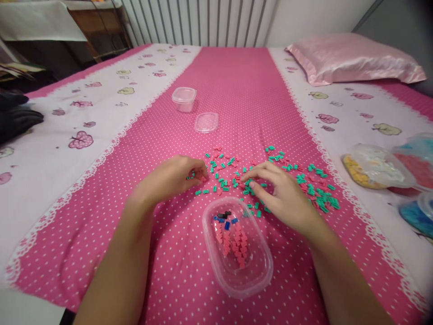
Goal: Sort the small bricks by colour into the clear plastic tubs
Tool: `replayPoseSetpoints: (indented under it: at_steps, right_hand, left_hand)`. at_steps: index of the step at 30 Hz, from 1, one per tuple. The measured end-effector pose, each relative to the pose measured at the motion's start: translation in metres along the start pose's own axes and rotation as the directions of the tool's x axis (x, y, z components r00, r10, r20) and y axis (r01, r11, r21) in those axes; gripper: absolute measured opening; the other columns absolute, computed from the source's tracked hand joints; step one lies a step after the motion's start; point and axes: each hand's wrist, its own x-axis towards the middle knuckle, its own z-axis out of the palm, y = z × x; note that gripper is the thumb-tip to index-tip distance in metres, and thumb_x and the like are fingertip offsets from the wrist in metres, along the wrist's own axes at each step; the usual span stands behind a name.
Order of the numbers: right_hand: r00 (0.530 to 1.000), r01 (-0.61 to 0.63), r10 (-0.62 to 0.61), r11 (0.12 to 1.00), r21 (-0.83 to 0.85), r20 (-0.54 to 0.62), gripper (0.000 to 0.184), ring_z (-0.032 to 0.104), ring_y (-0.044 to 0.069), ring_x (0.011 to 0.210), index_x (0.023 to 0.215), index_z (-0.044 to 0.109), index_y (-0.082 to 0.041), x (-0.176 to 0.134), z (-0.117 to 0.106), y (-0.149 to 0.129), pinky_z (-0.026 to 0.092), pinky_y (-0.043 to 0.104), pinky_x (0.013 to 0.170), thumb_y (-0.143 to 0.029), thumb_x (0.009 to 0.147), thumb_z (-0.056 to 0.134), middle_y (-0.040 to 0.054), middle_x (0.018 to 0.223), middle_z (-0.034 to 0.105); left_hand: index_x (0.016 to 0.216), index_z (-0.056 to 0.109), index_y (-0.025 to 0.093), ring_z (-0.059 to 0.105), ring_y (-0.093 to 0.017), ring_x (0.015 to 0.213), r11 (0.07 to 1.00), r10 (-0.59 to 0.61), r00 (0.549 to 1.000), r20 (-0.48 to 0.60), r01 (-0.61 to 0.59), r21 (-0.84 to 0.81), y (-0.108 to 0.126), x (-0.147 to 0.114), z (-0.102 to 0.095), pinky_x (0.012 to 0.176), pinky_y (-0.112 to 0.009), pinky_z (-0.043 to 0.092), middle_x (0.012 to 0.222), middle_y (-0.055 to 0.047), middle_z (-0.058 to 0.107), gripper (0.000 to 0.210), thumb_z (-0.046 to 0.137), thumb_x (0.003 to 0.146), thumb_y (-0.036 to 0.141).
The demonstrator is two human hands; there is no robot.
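Small green building bricks [324, 201] and pink ones lie scattered in front of me. My left hand [184, 174] is closed at the left edge of the scatter, its fingertips pinching a small pink building brick [203, 178]. My right hand [275, 189] reaches into the middle of the pile with thumb and fingers apart, the tips touching loose bricks. Between my forearms a clear plastic container [262, 275] holds joined rows of pink bricks [240, 243], several blue bricks [227, 225] and a few black bricks [224, 215].
A clear tub [184, 100] and a clear lid [206, 122] sit farther back on the pink dotted bedspread [233, 72]. Containers of yellow bricks [360, 174] and blue bricks [414, 216] stand at right. A pink pillow [352, 58] lies back right; a black glove [20, 117] is far left.
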Motion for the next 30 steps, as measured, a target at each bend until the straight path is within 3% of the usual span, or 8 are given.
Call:
replayPoseSetpoints:
  at_steps: [6, 11, 17, 20, 23, 26, 30]
  right_hand:
    - [0.997, -0.033, 0.043, 0.988, 0.149, -0.066, 0.015, 0.067, 0.022, 0.101, 0.105, 0.07, -0.024, 0.0, 0.007, -0.008, 0.05, 0.041, 0.092, -0.025, 0.094, 0.061, 0.0043, 0.106, 0.074]
    - [0.995, -0.048, 0.073, 0.949, 0.312, -0.07, 0.015, 0.07, 0.02, 0.096, 0.104, 0.072, -0.024, 0.0, 0.014, -0.019, 0.054, 0.037, 0.087, -0.024, 0.091, 0.065, 0.0023, 0.103, 0.077]
    - [0.988, -0.088, 0.128, 0.927, 0.365, -0.086, 0.008, 0.072, 0.02, 0.083, 0.091, 0.076, -0.024, 0.0, 0.013, -0.021, 0.056, 0.036, 0.079, -0.027, 0.083, 0.075, 0.0007, 0.087, 0.078]
    - [0.982, -0.088, 0.136, 0.94, 0.329, -0.127, 0.004, 0.071, 0.019, 0.079, 0.084, 0.075, -0.023, 0.001, 0.013, -0.02, 0.055, 0.035, 0.076, -0.027, 0.084, 0.074, 0.0004, 0.083, 0.077]
    - [0.975, -0.083, 0.136, 0.957, 0.277, -0.177, 0.005, 0.069, 0.018, 0.078, 0.085, 0.074, -0.023, 0.001, 0.012, -0.019, 0.055, 0.034, 0.075, -0.028, 0.086, 0.072, 0.0004, 0.083, 0.076]
    - [0.971, -0.068, 0.122, 0.966, 0.251, -0.204, 0.004, 0.068, 0.017, 0.078, 0.087, 0.073, -0.023, 0.0, 0.011, -0.017, 0.054, 0.034, 0.077, -0.025, 0.086, 0.07, 0.0004, 0.084, 0.075]
    - [0.975, -0.058, 0.104, 0.972, 0.228, -0.194, 0.003, 0.067, 0.017, 0.079, 0.086, 0.071, -0.022, 0.0, 0.011, -0.018, 0.053, 0.034, 0.078, -0.023, 0.087, 0.067, 0.0005, 0.083, 0.074]
  left_hand:
    - [0.092, 0.074, 0.021, 0.068, -0.014, 0.082, 0.959, 0.187, 0.962, -0.201, -0.223, -0.177, 0.027, 0.007, 0.003, 0.075, -0.026, 0.049, 0.089, -0.001, 0.076, 0.012, 0.062, 0.09, 0.021]
    - [0.086, 0.074, 0.021, 0.067, -0.013, 0.079, 0.907, 0.238, 0.917, -0.32, -0.328, -0.266, 0.044, 0.012, 0.013, 0.074, -0.024, 0.049, 0.084, 0.002, 0.076, 0.005, 0.07, 0.086, 0.018]
    - [0.081, 0.072, 0.02, 0.065, -0.011, 0.071, 0.916, 0.182, 0.924, -0.337, -0.284, -0.283, 0.046, 0.012, 0.015, 0.068, -0.023, 0.049, 0.075, 0.003, 0.074, 0.002, 0.074, 0.082, 0.019]
    - [0.089, 0.071, 0.02, 0.067, -0.012, 0.075, 0.934, 0.189, 0.942, -0.279, -0.26, -0.246, 0.036, 0.009, 0.009, 0.07, -0.023, 0.05, 0.082, 0.001, 0.075, 0.008, 0.073, 0.084, 0.025]
    - [0.098, 0.072, 0.022, 0.068, -0.016, 0.081, 0.986, 0.101, 0.973, -0.206, -0.125, -0.106, 0.013, 0.004, 0.002, 0.073, -0.026, 0.049, 0.091, -0.001, 0.076, 0.014, 0.067, 0.088, 0.029]
    - [0.09, 0.075, 0.024, 0.066, -0.016, 0.076, 0.994, -0.042, 0.979, -0.2, 0.061, 0.086, -0.006, 0.001, -0.001, 0.068, -0.027, 0.044, 0.084, 0.0, 0.076, 0.012, 0.063, 0.088, 0.022]
    - [0.087, 0.075, 0.024, 0.066, -0.016, 0.078, 0.991, -0.004, 0.995, -0.102, 0.017, 0.13, -0.009, 0.006, 0.007, 0.072, -0.027, 0.042, 0.086, 0.001, 0.077, 0.016, 0.063, 0.083, 0.014]
